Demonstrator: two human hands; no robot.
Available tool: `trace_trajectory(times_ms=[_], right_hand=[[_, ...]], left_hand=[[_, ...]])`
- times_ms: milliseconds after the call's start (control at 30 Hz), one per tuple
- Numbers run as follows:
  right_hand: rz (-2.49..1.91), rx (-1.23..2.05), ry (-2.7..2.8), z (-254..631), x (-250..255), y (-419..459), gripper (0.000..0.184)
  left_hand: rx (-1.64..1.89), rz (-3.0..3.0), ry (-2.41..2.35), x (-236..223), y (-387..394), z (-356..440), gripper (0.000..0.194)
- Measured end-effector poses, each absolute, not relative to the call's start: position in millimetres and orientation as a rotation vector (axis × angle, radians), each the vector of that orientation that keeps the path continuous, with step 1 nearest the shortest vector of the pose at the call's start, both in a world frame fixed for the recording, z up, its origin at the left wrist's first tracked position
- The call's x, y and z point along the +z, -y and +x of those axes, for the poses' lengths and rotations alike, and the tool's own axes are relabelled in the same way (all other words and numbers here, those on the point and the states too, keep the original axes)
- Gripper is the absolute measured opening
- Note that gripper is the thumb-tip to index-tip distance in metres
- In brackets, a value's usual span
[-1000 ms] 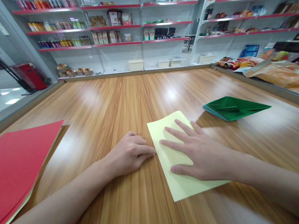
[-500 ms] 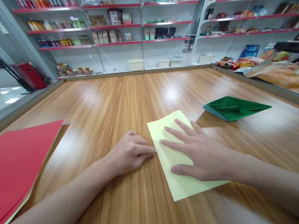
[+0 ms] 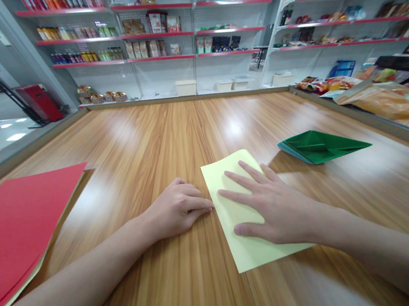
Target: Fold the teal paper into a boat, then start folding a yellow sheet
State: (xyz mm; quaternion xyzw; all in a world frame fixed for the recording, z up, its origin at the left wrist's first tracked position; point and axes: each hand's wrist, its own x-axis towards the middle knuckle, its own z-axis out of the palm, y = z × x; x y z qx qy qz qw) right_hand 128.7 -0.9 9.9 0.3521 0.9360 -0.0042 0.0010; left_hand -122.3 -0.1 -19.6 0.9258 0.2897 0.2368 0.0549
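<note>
A pale yellow sheet of paper (image 3: 250,252), seemingly folded, lies on the wooden table. My right hand (image 3: 276,203) rests flat on it with fingers spread, covering its right part. At the sheet's left edge is my left hand (image 3: 178,207), its fingers curled and thumb and forefinger together. The fingertips just meet the paper's edge, and I see nothing held in them. Beyond my right hand, to the right, sits a folded green paper piece (image 3: 321,146) with a pointed end and lighter bluish-green layers at its left.
A stack of red paper (image 3: 16,226) with yellow sheets beneath lies at the table's left. Bagged snacks (image 3: 383,97) sit past the table's raised right edge. Shelves of goods (image 3: 156,33) stand behind the table, and a red case (image 3: 39,103) is on the floor at left.
Almost nothing differs. Both hands keep their places, and the yellow sheet's lower right edge has perhaps shifted very slightly.
</note>
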Motion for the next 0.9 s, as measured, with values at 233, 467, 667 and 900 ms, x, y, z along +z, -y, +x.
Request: trace_trajectory(times_ms=[233, 467, 667, 900], right_hand=[[1.083, -0.006, -2.954, 129.7, 8.4, 0.3, 0.067], [1.094, 0.012, -2.971, 129.9, 6.3, 0.4, 0.066], [1.084, 0.028, -2.966, 128.8, 6.2, 0.8, 0.066], [1.078, 0.029, -2.96, 128.4, 7.4, 1.4, 0.065]], left_hand=[[0.773, 2.807, -0.858, -21.5, -1.6, -121.6, 0.02], [0.788, 2.813, -0.848, -21.9, -2.4, -122.1, 0.019], [0.78, 2.814, -0.847, -21.9, -2.5, -123.3, 0.02], [0.772, 2.806, -0.85, -22.3, -2.7, -122.2, 0.02]])
